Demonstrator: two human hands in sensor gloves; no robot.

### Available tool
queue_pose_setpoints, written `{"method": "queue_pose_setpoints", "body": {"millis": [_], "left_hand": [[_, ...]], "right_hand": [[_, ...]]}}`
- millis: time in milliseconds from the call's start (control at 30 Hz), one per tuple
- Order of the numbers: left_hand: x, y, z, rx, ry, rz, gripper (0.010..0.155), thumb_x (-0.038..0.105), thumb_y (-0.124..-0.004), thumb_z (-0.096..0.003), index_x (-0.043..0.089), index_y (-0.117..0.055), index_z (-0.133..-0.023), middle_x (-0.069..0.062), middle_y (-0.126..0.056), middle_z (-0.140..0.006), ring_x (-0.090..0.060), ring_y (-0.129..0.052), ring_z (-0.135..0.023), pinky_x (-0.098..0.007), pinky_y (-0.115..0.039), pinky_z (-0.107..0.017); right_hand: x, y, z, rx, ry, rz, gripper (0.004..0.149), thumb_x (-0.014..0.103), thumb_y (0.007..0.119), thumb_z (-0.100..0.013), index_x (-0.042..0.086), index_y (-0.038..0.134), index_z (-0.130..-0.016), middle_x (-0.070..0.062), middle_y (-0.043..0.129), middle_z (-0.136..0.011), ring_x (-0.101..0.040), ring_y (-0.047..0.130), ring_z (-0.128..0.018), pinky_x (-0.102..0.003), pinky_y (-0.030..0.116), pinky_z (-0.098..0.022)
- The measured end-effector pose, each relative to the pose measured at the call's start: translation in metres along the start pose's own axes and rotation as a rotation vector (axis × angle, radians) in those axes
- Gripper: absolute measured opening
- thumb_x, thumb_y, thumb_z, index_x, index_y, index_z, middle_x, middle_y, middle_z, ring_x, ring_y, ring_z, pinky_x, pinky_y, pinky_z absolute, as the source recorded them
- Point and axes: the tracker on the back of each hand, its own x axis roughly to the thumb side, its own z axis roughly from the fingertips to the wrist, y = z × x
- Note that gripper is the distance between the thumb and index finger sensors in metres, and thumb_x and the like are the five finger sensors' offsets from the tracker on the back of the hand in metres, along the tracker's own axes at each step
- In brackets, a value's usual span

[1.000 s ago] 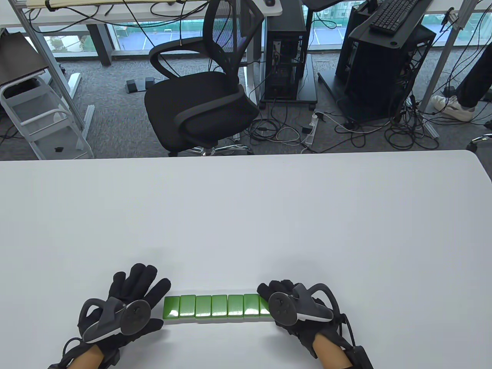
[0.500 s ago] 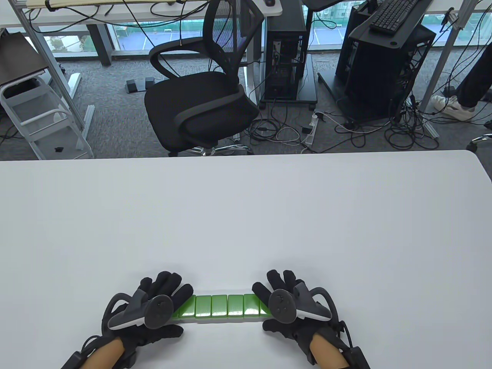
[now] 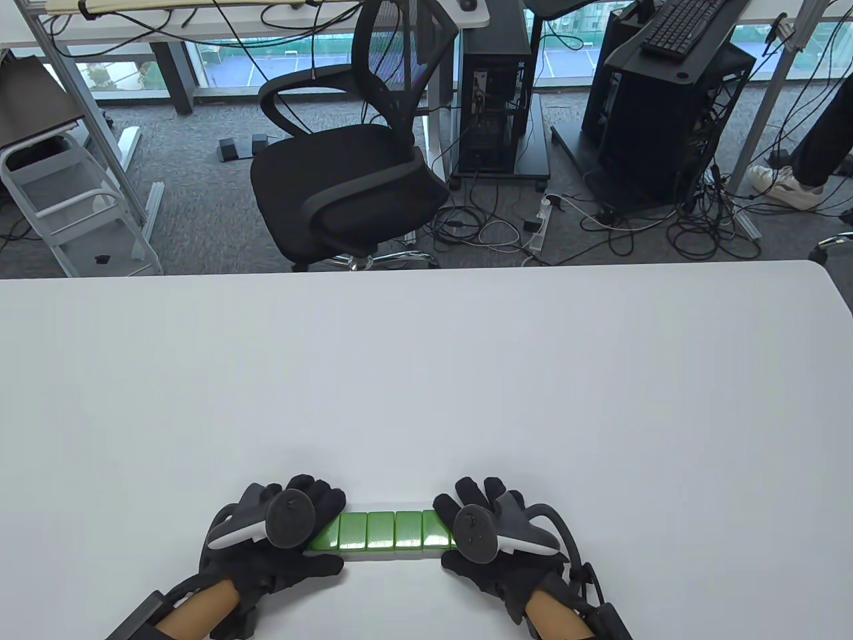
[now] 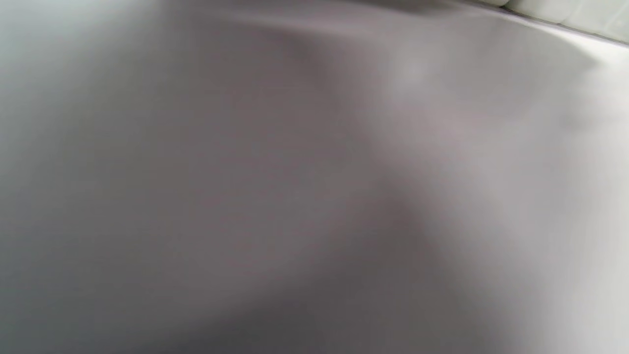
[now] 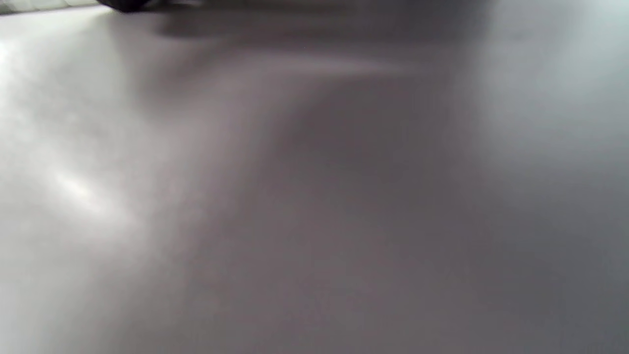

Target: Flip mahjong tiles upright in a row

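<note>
A row of several mahjong tiles (image 3: 381, 531) lies flat, green backs up, near the front edge of the white table (image 3: 426, 373). My left hand (image 3: 321, 531) covers the row's left end, fingers over the far side and thumb along the near side. My right hand (image 3: 450, 531) covers the right end the same way. Both hands hold the row from its ends. The end tiles are hidden under the hands. The left wrist view is a blur of table with pale tile sides (image 4: 565, 12) at its top right. In the right wrist view a dark fingertip (image 5: 123, 4) shows at the top left.
Beyond the table's far edge stand a black office chair (image 3: 346, 173), computer towers and cables on the floor. The wide white tabletop stretches behind and to both sides of the row.
Both hands have moved inward along the row. The left hand came from beside the left end onto it, and the right hand slid further over the right end. Fewer tiles show between them.
</note>
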Motion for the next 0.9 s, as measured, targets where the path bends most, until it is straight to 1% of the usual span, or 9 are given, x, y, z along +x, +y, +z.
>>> {"method": "queue_pose_setpoints", "body": {"millis": [133, 433, 500, 600, 667, 733, 767, 833, 900], "left_hand": [[0.002, -0.001, -0.001, 0.008, 0.024, 0.018, 0.087, 0.081, -0.055, -0.0386, 0.048, -0.003, -0.1, 0.017, -0.001, -0.115, -0.021, 0.005, -0.115, -0.06, -0.004, -0.082], [0.002, -0.002, -0.002, 0.004, 0.022, 0.037, 0.085, 0.079, -0.056, -0.04, 0.05, -0.003, -0.1, 0.018, 0.0, -0.115, -0.022, 0.007, -0.114, -0.061, -0.003, -0.082], [0.002, -0.002, -0.002, 0.006, 0.022, 0.022, 0.087, 0.077, -0.058, -0.0398, 0.048, -0.002, -0.1, 0.017, 0.0, -0.115, -0.022, 0.007, -0.115, -0.06, -0.003, -0.083], [-0.001, 0.0, 0.001, 0.029, -0.009, 0.058, 0.096, 0.075, -0.068, -0.034, 0.047, -0.003, -0.099, 0.015, -0.003, -0.117, -0.023, 0.003, -0.116, -0.058, -0.004, -0.086], [-0.006, 0.004, 0.007, 0.087, -0.045, 0.097, 0.1, 0.073, -0.073, -0.0296, 0.048, -0.005, -0.099, 0.014, -0.007, -0.117, -0.023, -0.005, -0.117, -0.057, -0.012, -0.086], [-0.011, 0.012, 0.018, 0.217, -0.049, 0.102, 0.101, 0.07, -0.078, -0.0237, 0.049, -0.014, -0.099, 0.014, -0.015, -0.118, -0.024, -0.012, -0.117, -0.057, -0.022, -0.086], [-0.015, 0.019, 0.026, 0.273, -0.062, 0.071, 0.1, 0.067, -0.08, -0.0238, 0.047, -0.017, -0.1, 0.012, -0.016, -0.117, -0.026, -0.016, -0.117, -0.056, -0.027, -0.086], [-0.02, 0.028, 0.039, 0.293, -0.045, 0.003, 0.101, 0.066, -0.082, -0.0236, 0.047, -0.02, -0.101, 0.011, -0.017, -0.118, -0.027, -0.02, -0.115, -0.053, -0.035, -0.084], [-0.022, 0.034, 0.05, 0.336, -0.028, -0.091, 0.1, 0.065, -0.083, -0.0231, 0.044, -0.026, -0.102, 0.009, -0.025, -0.118, -0.029, -0.038, -0.112, -0.05, -0.048, -0.079]], "right_hand": [[0.002, 0.0, 0.0, 0.0, 0.004, 0.006, 0.075, 0.061, 0.044, -0.056, 0.034, -0.014, -0.097, -0.011, -0.012, -0.111, -0.055, -0.003, -0.095, -0.07, 0.018, -0.073], [0.001, 0.001, -0.001, 0.003, -0.006, -0.022, 0.076, 0.058, 0.046, -0.057, 0.032, -0.013, -0.097, -0.013, -0.012, -0.11, -0.054, -0.005, -0.095, -0.071, 0.017, -0.073], [0.0, 0.0, -0.001, 0.002, -0.011, -0.042, 0.077, 0.057, 0.049, -0.056, 0.033, -0.012, -0.097, -0.012, -0.012, -0.11, -0.053, -0.005, -0.095, -0.07, 0.016, -0.073], [-0.007, -0.003, 0.001, -0.021, -0.048, -0.118, 0.085, 0.055, 0.061, -0.051, 0.037, -0.009, -0.095, -0.01, -0.015, -0.107, -0.052, -0.005, -0.094, -0.068, 0.016, -0.073], [-0.013, -0.006, 0.005, -0.062, -0.072, -0.176, 0.087, 0.053, 0.068, -0.047, 0.039, -0.003, -0.095, -0.009, -0.012, -0.107, -0.054, -0.003, -0.094, -0.067, 0.02, -0.073], [-0.018, -0.01, 0.01, -0.122, -0.064, -0.186, 0.088, 0.051, 0.073, -0.044, 0.039, 0.004, -0.097, -0.01, -0.007, -0.109, -0.055, 0.002, -0.094, -0.07, 0.025, -0.072], [-0.021, -0.013, 0.015, -0.144, -0.045, -0.15, 0.088, 0.05, 0.074, -0.043, 0.039, 0.006, -0.097, -0.009, -0.005, -0.11, -0.056, 0.005, -0.095, -0.069, 0.029, -0.072], [-0.025, -0.018, 0.023, -0.193, -0.016, -0.055, 0.088, 0.052, 0.076, -0.042, 0.039, 0.011, -0.099, -0.009, 0.003, -0.112, -0.054, 0.02, -0.099, -0.067, 0.043, -0.072], [-0.027, -0.022, 0.031, -0.275, -0.024, 0.049, 0.086, 0.054, 0.076, -0.04, 0.037, 0.018, -0.101, -0.009, 0.018, -0.115, -0.051, 0.037, -0.099, -0.062, 0.055, -0.069]]}}
